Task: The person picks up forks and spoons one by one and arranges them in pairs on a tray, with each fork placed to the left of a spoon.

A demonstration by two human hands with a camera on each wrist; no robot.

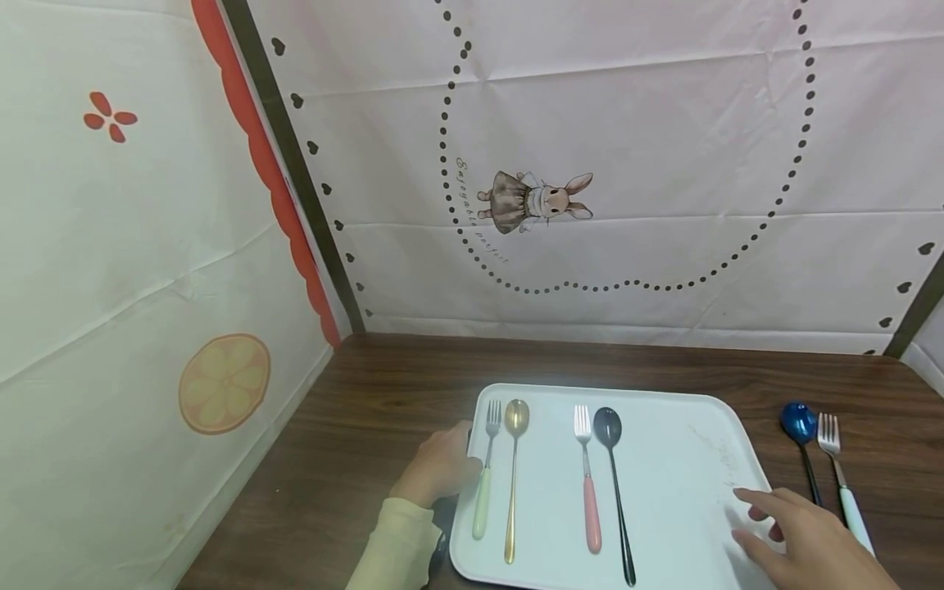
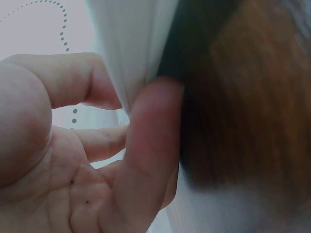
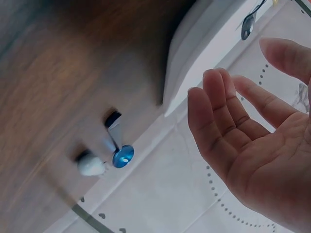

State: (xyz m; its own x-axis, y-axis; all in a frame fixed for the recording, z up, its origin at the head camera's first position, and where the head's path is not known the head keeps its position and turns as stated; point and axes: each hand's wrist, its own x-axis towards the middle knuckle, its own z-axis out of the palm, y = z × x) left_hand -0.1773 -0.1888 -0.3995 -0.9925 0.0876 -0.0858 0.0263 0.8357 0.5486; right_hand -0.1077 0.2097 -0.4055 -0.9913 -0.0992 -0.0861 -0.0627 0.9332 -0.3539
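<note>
A white rectangular tray [image 1: 678,483] lies on the table. My left hand [image 1: 441,464] grips its left rim, and the left wrist view shows thumb and fingers pinching the tray wall [image 2: 136,43]. Over the tray's right edge my right hand [image 1: 819,537] hovers with relaxed, spread fingers [image 3: 209,116] and nothing in them. On the tray lie a green-handled fork [image 1: 483,496], a gold spoon [image 1: 512,483], a pink-handled fork [image 1: 592,508] and a black spoon [image 1: 617,483]. The forks and spoons point away from me, side by side in two pairs.
Right of the tray, a blue-bowled spoon [image 1: 799,423] with a black handle lies beside a fork [image 1: 829,434] with a pale handle. Brown wood-grain tabletop [image 1: 413,369] surrounds the tray. Printed white cloth [image 1: 627,147] walls the back and left side.
</note>
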